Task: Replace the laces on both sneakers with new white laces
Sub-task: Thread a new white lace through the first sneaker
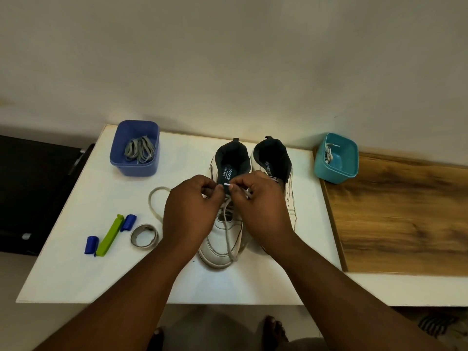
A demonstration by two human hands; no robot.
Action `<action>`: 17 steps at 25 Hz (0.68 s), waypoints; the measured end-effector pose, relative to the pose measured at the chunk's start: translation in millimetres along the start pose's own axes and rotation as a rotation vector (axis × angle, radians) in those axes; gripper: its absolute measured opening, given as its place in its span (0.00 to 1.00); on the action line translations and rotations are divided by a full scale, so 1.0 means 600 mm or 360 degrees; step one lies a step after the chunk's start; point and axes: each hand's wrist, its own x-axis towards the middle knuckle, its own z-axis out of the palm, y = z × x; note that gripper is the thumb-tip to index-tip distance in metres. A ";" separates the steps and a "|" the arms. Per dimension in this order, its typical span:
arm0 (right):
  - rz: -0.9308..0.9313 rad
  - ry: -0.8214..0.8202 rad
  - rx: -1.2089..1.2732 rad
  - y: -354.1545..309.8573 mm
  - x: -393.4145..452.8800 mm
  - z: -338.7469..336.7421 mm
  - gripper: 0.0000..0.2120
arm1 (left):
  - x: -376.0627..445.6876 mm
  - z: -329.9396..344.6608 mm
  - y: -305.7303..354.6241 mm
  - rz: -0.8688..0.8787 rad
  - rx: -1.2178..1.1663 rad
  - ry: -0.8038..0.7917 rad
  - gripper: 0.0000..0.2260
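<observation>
Two white sneakers sat side by side on a white table [76,274]. Over the left sneaker [222,239], the right hand [255,206] pinched the white lace [229,239] at its tip [227,184]; the left hand [192,206] seemingly pinched the eyelet edge. Feeding the tip straight and pulling slack evenly would keep the lacing flat. The right sneaker [281,173] appeared unlaced.

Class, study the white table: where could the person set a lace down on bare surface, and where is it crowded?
Bare: the near-left corner of the white table in front of the green clip, and the strip between right sneaker and teal tub. Crowded: around both hands at the left sneaker, tape ring and lace loop.
</observation>
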 end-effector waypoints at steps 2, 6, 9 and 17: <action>-0.0004 -0.0052 -0.0135 0.004 0.000 0.006 0.05 | 0.004 0.001 -0.002 0.0019 -0.0069 -0.0042 0.08; -0.0013 -0.0048 -0.0197 0.005 0.003 0.007 0.06 | 0.013 -0.001 -0.014 -0.0080 -0.0388 -0.0178 0.09; -0.0040 -0.0047 -0.0235 0.004 0.004 0.010 0.06 | 0.013 -0.001 -0.020 -0.0113 -0.0457 -0.0237 0.08; -0.0212 -0.0090 -0.0317 0.002 0.002 0.014 0.06 | 0.015 0.000 -0.027 -0.0067 -0.0437 -0.0315 0.08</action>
